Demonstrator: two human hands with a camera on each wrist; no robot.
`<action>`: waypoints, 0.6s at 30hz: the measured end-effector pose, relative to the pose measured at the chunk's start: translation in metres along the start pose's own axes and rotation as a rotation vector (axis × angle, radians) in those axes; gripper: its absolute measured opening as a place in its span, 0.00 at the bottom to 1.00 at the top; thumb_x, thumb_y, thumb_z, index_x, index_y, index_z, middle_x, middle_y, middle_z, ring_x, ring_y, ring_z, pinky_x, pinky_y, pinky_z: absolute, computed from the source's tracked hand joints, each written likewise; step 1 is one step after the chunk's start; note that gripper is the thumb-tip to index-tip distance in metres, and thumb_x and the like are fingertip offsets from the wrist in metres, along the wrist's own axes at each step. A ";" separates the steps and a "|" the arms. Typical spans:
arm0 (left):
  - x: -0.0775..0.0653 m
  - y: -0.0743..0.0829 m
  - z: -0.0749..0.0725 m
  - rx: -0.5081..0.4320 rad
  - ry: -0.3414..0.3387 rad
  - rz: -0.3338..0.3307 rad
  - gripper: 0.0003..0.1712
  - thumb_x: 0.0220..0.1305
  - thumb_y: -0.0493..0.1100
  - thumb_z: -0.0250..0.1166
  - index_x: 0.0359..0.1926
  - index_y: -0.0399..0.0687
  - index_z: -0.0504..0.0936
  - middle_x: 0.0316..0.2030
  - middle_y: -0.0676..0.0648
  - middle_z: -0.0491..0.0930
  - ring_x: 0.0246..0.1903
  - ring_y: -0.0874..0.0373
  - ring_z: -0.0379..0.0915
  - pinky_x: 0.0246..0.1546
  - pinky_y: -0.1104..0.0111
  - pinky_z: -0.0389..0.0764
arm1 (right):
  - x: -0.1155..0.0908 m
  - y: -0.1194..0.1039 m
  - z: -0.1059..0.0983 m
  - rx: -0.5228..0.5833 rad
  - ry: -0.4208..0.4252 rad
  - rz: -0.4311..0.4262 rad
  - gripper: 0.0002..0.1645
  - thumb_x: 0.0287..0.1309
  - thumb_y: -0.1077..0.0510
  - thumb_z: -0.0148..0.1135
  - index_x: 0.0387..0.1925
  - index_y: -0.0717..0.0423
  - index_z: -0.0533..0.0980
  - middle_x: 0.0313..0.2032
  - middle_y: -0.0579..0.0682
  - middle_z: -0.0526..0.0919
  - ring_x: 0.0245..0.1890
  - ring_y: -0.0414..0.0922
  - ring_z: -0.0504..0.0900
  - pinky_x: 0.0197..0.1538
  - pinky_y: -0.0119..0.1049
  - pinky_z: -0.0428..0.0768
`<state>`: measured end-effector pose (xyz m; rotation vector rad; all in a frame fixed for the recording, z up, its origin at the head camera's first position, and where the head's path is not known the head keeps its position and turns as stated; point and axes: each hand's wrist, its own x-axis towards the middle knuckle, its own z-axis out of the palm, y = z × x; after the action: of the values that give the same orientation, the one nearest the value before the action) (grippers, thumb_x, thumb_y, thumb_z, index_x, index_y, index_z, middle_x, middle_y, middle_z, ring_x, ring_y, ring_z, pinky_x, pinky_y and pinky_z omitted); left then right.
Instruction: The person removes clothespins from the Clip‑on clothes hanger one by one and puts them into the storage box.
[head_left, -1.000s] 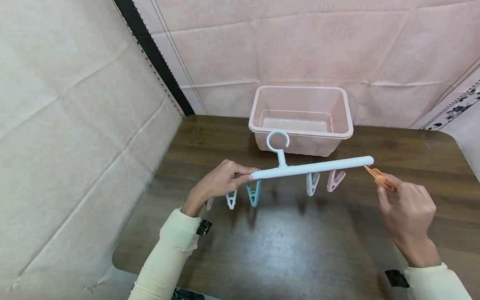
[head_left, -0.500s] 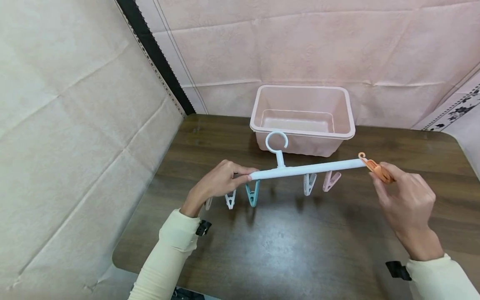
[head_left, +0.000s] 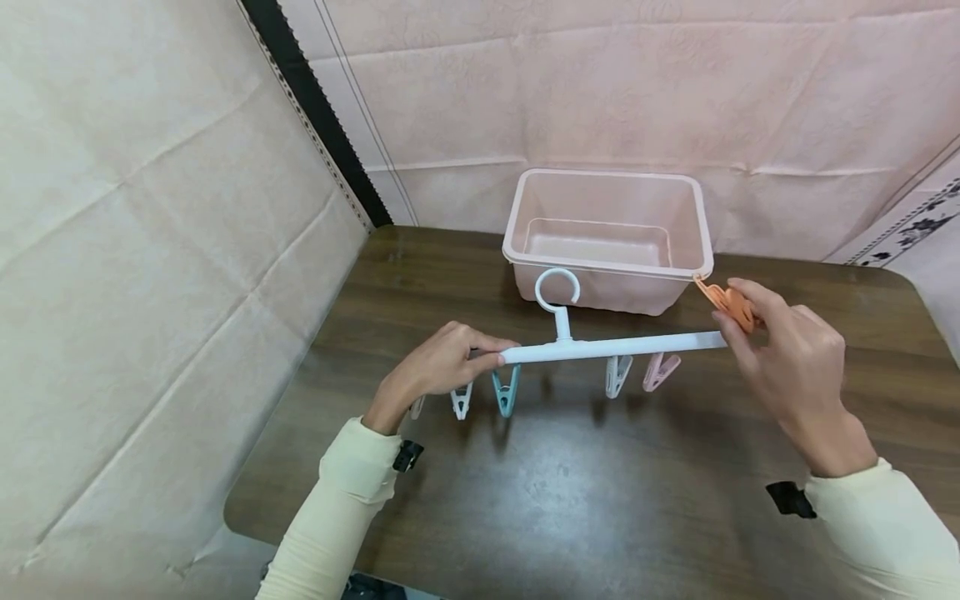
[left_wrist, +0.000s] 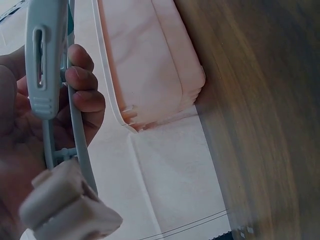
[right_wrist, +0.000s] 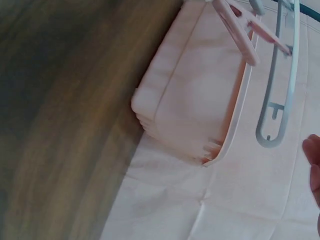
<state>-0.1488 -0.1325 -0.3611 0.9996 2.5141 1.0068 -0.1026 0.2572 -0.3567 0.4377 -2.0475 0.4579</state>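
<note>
A pale blue clip hanger [head_left: 615,346] is held up over the table, its hook pointing upward. My left hand [head_left: 438,360] grips the bar near the left end between thumb and fingers. From that side hang a teal clip [head_left: 506,392], a white clip [head_left: 461,402] and a beige clip [left_wrist: 65,205], large in the left wrist view. Right of the hook hang a pale blue clip [head_left: 618,377] and a pink clip [head_left: 662,372]. My right hand [head_left: 798,362] pinches an orange clothes clip [head_left: 732,307] just above the bar's right end. Only fingertips show in the right wrist view.
A pink plastic basin [head_left: 607,271] stands behind the hanger at the table's back edge. The brown wooden table [head_left: 570,500] lies beneath both hands. Pale cloth [head_left: 637,92] hangs behind and on the left side.
My right hand has moved up and to the left, taking the orange clip from beside the bar's right end to above it. The bar's right end dips slightly; my left hand stays put.
</note>
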 end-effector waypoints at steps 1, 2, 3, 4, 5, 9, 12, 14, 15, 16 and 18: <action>0.000 0.000 0.000 0.003 -0.001 0.002 0.17 0.72 0.39 0.63 0.59 0.47 0.83 0.43 0.53 0.85 0.14 0.67 0.52 0.16 0.72 0.59 | 0.002 0.003 0.001 -0.002 -0.036 -0.003 0.28 0.70 0.41 0.56 0.50 0.62 0.79 0.22 0.62 0.80 0.13 0.57 0.69 0.18 0.54 0.64; 0.000 0.000 0.000 0.005 -0.001 0.005 0.17 0.72 0.39 0.63 0.59 0.47 0.83 0.43 0.53 0.85 0.14 0.68 0.52 0.16 0.73 0.59 | 0.004 0.006 0.001 -0.002 -0.070 -0.006 0.28 0.70 0.41 0.55 0.50 0.63 0.78 0.22 0.62 0.81 0.13 0.57 0.70 0.17 0.54 0.64; 0.001 0.001 0.000 0.004 -0.003 0.006 0.17 0.72 0.39 0.63 0.59 0.47 0.83 0.44 0.52 0.86 0.14 0.68 0.52 0.16 0.73 0.60 | 0.007 0.008 0.003 -0.004 -0.095 -0.008 0.28 0.69 0.42 0.55 0.51 0.63 0.78 0.21 0.62 0.80 0.12 0.57 0.70 0.16 0.54 0.64; 0.001 0.001 0.000 0.004 -0.005 0.008 0.17 0.72 0.39 0.63 0.59 0.47 0.83 0.45 0.52 0.85 0.14 0.68 0.53 0.16 0.73 0.60 | 0.009 0.011 0.004 -0.001 -0.114 -0.010 0.27 0.68 0.42 0.55 0.51 0.63 0.77 0.21 0.62 0.81 0.12 0.57 0.71 0.16 0.54 0.64; 0.001 0.001 0.000 0.003 -0.008 0.007 0.17 0.72 0.39 0.63 0.59 0.46 0.83 0.46 0.51 0.85 0.14 0.68 0.53 0.16 0.73 0.60 | 0.012 0.013 0.005 0.001 -0.132 -0.010 0.27 0.67 0.43 0.55 0.52 0.63 0.77 0.22 0.62 0.82 0.13 0.58 0.72 0.15 0.54 0.65; 0.001 0.002 -0.001 0.001 -0.019 -0.007 0.17 0.72 0.38 0.63 0.60 0.46 0.83 0.45 0.50 0.85 0.14 0.68 0.53 0.15 0.73 0.59 | 0.022 0.019 0.012 0.027 -0.168 0.001 0.23 0.57 0.55 0.68 0.51 0.63 0.77 0.27 0.63 0.85 0.14 0.58 0.75 0.15 0.53 0.64; 0.001 0.002 -0.002 0.002 -0.023 -0.014 0.17 0.71 0.38 0.63 0.60 0.46 0.83 0.45 0.50 0.86 0.13 0.68 0.53 0.15 0.73 0.59 | 0.030 0.022 0.018 0.039 -0.191 0.005 0.26 0.49 0.64 0.74 0.51 0.64 0.77 0.31 0.64 0.86 0.13 0.57 0.76 0.16 0.53 0.64; 0.001 0.002 -0.001 0.009 -0.019 -0.014 0.17 0.71 0.38 0.63 0.60 0.46 0.83 0.45 0.50 0.85 0.13 0.68 0.54 0.15 0.73 0.59 | 0.034 0.025 0.023 0.033 -0.208 0.010 0.25 0.51 0.63 0.74 0.51 0.62 0.76 0.31 0.64 0.86 0.11 0.55 0.74 0.16 0.54 0.64; 0.002 0.002 -0.001 0.010 -0.017 -0.013 0.17 0.71 0.38 0.63 0.59 0.46 0.83 0.45 0.50 0.85 0.13 0.68 0.54 0.15 0.73 0.59 | 0.036 0.027 0.025 0.029 -0.217 0.011 0.25 0.52 0.63 0.74 0.52 0.62 0.76 0.31 0.63 0.86 0.09 0.54 0.72 0.16 0.54 0.64; 0.002 0.001 -0.001 0.011 -0.015 -0.011 0.17 0.71 0.38 0.63 0.59 0.46 0.83 0.46 0.50 0.85 0.13 0.68 0.54 0.15 0.73 0.59 | 0.038 0.029 0.028 0.024 -0.228 0.018 0.25 0.52 0.62 0.74 0.52 0.61 0.76 0.29 0.62 0.86 0.08 0.53 0.70 0.16 0.55 0.64; 0.002 0.000 0.000 0.013 -0.010 -0.009 0.17 0.71 0.38 0.63 0.59 0.47 0.83 0.46 0.50 0.85 0.13 0.68 0.54 0.15 0.73 0.59 | 0.040 0.033 0.034 0.020 -0.254 0.029 0.24 0.53 0.61 0.73 0.52 0.59 0.76 0.24 0.61 0.85 0.07 0.51 0.66 0.16 0.55 0.64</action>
<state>-0.1503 -0.1309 -0.3612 0.9939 2.5177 0.9815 -0.1622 0.2643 -0.3428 0.5002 -2.2977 0.4599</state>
